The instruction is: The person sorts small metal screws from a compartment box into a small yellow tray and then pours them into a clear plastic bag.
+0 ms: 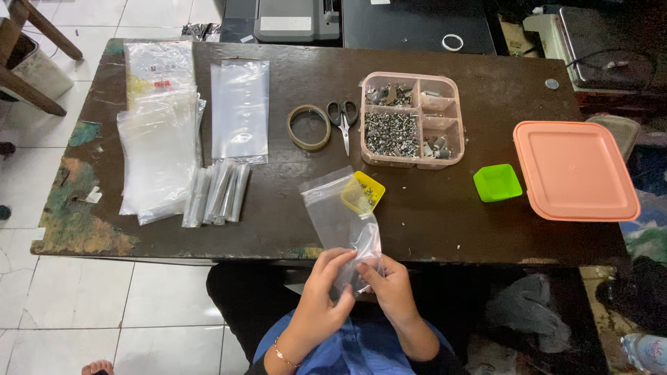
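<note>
Both hands' fingertips point(363, 267) around small bag point(366, 243)

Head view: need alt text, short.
Both hands, left hand and right hand, pinch a small clear plastic bag at the near edge of a dark wooden table. Beyond lie a yellow cup, a pink compartment tray of metal hardware, scissors and a tape roll.
</note>
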